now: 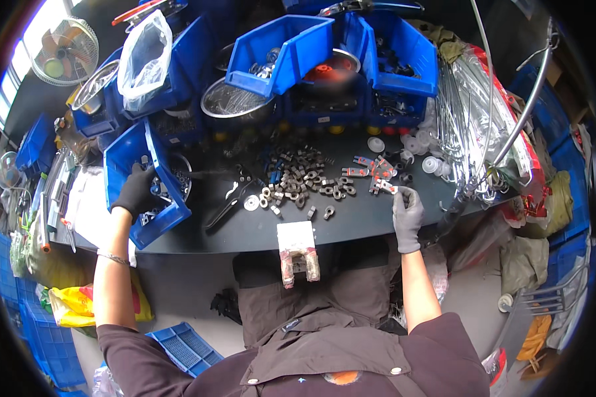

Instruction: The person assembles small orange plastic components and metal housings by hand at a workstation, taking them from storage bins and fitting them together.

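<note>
My left hand (138, 190), in a black glove, reaches into a tilted blue bin (164, 228) of small metal parts (153, 215); its fingertips are hidden among the dark contents. On the right, my right hand (409, 215) wears a grey glove. Its thumb and forefinger are pinched on the end of a small silver-and-red metal part (385, 187), beside a cluster of similar red-marked parts (377, 169). Between my hands lies a heap of small metal collars (301, 173). At the table's front edge is a worn white block fixture (296, 237) with two prongs.
Several blue bins (281, 56) stand along the back, with a mesh strainer (235, 99). Long metal rods (463, 119) lie at the right, near white plastic discs (432, 165). A dark-handled tool (224, 210) rests left of the heap. A fan (66, 51) stands far left.
</note>
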{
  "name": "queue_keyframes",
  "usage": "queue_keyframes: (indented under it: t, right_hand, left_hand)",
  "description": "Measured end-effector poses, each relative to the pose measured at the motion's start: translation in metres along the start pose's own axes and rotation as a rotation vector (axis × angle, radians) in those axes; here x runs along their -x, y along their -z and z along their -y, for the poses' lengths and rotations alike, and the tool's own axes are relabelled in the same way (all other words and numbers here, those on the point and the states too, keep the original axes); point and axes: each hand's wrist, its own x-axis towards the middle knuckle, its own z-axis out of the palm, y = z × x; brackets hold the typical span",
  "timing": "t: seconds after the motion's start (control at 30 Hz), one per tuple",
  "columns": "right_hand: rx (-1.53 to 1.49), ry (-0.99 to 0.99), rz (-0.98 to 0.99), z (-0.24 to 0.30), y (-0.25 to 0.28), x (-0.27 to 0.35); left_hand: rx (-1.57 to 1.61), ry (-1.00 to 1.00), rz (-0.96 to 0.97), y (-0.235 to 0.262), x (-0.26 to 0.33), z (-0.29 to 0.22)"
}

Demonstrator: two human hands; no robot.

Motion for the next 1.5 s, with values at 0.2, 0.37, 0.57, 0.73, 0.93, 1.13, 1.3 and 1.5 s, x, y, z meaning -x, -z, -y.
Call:
queue_keyframes:
  t: [0.2,0.37,0.57,0.73,0.93,1.13,1.3,1.5]
  right_hand:
    - [-0.204,-0.071,0.047,0.047,-0.016,-0.006]
    - [0.153,0.542,0.104,0.123,-0.054,-0.064]
    - [0.644,0.859,0.347,0.181,-0.150,-0.184]
    - [1.345,0.509,0.893,0.186,-0.210,-0.247]
    - [0.987,0.560,0.944,0.145,-0.262,-0.239]
    - [1.113,0.732,1.007,0.102,-0.232,-0.307]
    - [1.056,0.652,0.715,0.130,-0.246,-0.264]
    - [0.917,0.623,0.447,0.148,-0.224,-0.257]
  left_hand:
    - [-0.096,-0.009,-0.202,-0.020,0.021,0.000]
    - [0.040,-0.089,-0.338,-0.022,0.025,0.006]
    - [0.188,-0.157,-0.638,-0.010,0.022,0.016]
    - [0.266,-0.151,-0.725,0.006,0.019,0.012]
    - [0.670,-0.005,-0.637,0.020,0.037,0.035]
    - [1.102,0.049,-0.568,0.027,0.016,0.005]
    - [1.249,0.032,-0.568,0.034,0.035,0.016]
    - [1.274,-0.065,-0.582,0.043,0.040,-0.008]
